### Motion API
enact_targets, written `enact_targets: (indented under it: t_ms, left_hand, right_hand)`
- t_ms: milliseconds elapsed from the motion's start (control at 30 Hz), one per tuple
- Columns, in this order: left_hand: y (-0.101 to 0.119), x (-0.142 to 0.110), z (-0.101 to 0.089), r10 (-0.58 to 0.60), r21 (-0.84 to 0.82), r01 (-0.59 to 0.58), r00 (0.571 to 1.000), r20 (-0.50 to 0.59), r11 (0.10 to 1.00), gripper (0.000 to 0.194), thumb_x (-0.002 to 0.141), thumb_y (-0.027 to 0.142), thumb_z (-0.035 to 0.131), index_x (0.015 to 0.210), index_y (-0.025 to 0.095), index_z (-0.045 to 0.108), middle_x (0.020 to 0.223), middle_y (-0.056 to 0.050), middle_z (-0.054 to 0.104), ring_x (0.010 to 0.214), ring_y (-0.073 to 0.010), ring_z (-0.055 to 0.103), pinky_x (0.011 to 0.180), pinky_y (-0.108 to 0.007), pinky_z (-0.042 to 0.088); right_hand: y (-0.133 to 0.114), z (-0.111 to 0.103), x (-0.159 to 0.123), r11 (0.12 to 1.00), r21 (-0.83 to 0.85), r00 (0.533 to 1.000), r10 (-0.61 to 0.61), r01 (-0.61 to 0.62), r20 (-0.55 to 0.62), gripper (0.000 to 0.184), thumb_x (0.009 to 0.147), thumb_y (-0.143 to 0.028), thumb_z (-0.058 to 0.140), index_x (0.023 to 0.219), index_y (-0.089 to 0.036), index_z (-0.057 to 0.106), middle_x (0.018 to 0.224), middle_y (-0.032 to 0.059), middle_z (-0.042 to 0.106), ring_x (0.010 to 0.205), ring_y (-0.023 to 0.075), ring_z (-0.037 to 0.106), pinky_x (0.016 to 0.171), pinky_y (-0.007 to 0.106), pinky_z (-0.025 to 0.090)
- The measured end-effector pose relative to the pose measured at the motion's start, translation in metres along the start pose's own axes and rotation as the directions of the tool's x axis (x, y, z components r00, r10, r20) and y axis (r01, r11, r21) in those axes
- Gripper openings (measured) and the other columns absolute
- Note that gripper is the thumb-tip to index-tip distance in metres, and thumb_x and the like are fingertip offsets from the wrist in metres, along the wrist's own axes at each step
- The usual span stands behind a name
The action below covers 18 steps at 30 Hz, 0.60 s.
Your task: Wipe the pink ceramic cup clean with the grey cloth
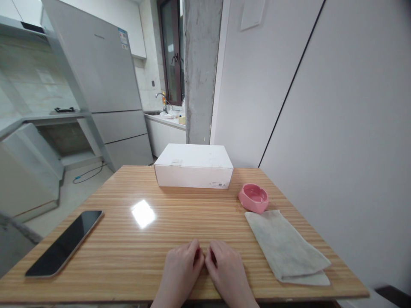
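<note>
Cloth (285, 250), grey and folded, lies on the table (189, 214) to the right of the right hand (225, 262), apart from it, with the pink dish (253, 197) at its far edge. Both hands rest side by side near the table's front edge, the left hand (183, 263) and the right each curled into a loose fist, almost meeting in the middle, though whether either holds something inside cannot be told. The phone (66, 244) lies dark screen up on the left side, and the white box (194, 169) sits at the back of the table, before a grey pillar (203, 77)
</note>
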State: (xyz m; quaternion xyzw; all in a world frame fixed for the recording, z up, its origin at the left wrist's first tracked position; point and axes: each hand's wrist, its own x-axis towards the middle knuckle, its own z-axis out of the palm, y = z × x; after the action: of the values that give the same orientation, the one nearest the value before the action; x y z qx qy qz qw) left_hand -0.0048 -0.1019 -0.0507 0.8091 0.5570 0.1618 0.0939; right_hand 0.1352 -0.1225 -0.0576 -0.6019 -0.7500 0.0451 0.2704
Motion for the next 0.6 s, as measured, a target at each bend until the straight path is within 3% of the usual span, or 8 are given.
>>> enact_targets:
  t_ms: [267,400,500,600]
  left_hand:
    - [-0.001,0.001,0.0,-0.043,-0.044,0.044,0.999,0.024,0.998,0.02,0.088,0.018,0.039,0.077,0.021,0.056,0.071,-0.002,0.068,0.068,-0.0198,0.066,0.057,-0.027,0.035]
    - [0.017,0.014,-0.023,-0.082,-0.189,0.089,0.996,0.047,0.978,0.022,0.087,0.024,0.042,0.072,0.02,0.056,0.066,-0.002,0.065,0.064,-0.0182,0.062,0.056,-0.026,0.033]
    - [0.047,0.035,-0.05,0.054,-0.393,-0.06,0.998,-0.025,0.917,0.017,0.085,0.023,0.045,0.075,0.02,0.059,0.072,-0.002,0.064,0.067,-0.0155,0.059,0.061,-0.026,0.038]
    - [0.081,0.069,-0.06,0.296,-0.648,-0.283,0.951,-0.093,0.707,0.012,0.079,0.021,0.056,0.088,0.02,0.063,0.092,-0.004,0.065,0.086,-0.016,0.059,0.077,-0.027,0.044]
  right_hand:
    - [-0.001,-0.002,0.001,0.999,0.0,0.999,0.034,-0.034,0.034,0.018,0.083,-0.009,0.045,0.07,-0.02,0.05,0.07,0.0002,0.059,0.066,0.016,0.055,0.059,0.026,0.031]
    - [-0.002,-0.003,0.001,0.996,0.081,0.999,0.027,-0.03,0.033,0.015,0.081,-0.01,0.048,0.082,-0.019,0.059,0.078,0.0023,0.064,0.073,0.017,0.059,0.063,0.025,0.034]
    - [-0.001,-0.001,0.0,0.997,0.076,1.0,0.02,-0.021,0.023,0.02,0.074,-0.009,0.052,0.088,-0.018,0.064,0.082,0.0051,0.068,0.075,0.0184,0.061,0.064,0.025,0.035]
    - [-0.001,0.001,0.0,0.995,-0.031,0.993,0.094,-0.092,0.078,0.016,0.071,-0.01,0.053,0.063,-0.018,0.064,0.062,0.0044,0.067,0.06,0.0162,0.059,0.055,0.026,0.028]
